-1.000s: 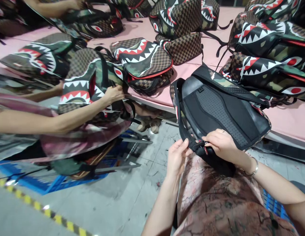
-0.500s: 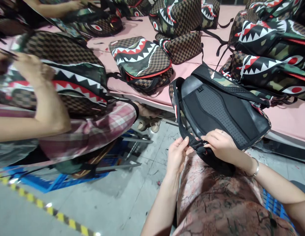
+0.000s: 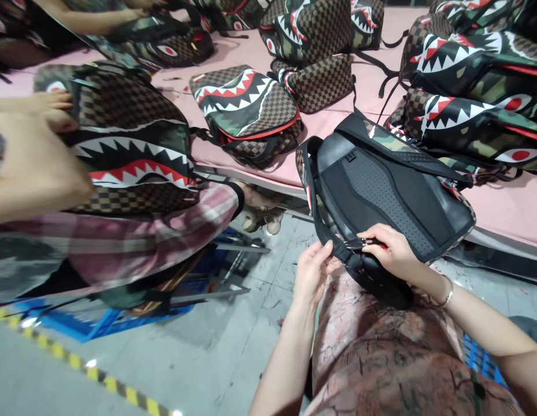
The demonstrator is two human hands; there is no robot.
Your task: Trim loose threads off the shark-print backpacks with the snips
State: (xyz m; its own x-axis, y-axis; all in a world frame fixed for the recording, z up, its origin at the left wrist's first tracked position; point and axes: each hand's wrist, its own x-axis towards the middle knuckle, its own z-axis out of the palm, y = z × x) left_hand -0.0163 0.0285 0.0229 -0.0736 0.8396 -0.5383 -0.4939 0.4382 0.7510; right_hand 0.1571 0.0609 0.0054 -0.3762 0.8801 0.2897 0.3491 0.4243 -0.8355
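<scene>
Right in close on the black shoulder strap (image 3: pixel 340 252), looped down off the near left side of the backpack (image 3: pixel 376 185)! Lying with padded back panel up, slanted across the near edge of the pink table (image 3: pixel 511 216) toward the patterned clothing (image 3: pixel 381 370) on the lap. At the strap, the left hand (image 3: pixel 311 274): thumb and forefinger pinched together, with black webbing between them. Over to the right hand (image 3: pixel 392 251): fingers curled in tight around a small dark tool (image 3: pixel 356 244), snips by the look of it, aimed left at the strap. Touching the fabric or just above? Impossible to tell, likewise for any gap at the tip.

Now for doing it neatly: keep that left pinch firm and close to the working spot, draw the strap flat, and bring the tip in along the edge, not into the webbing. Probably best with small, controlled squeezes, left fingertips well out of line. Beware of a twist in the strap, likely to hide the spot.

Widening out: beyond, on the table, a checkered bag (image 3: pixel 246 107) with red trim. To the right, piled camouflage backpacks (image 3: pixel 459 112). Away left, a co-worker's hand (image 3: pixel 38 138), blurred, at another checkered backpack (image 3: pixel 138 150). Lower down, yellow-and-black tape (image 3: pixel 106 381) across the grey floor (image 3: pixel 207 352).
</scene>
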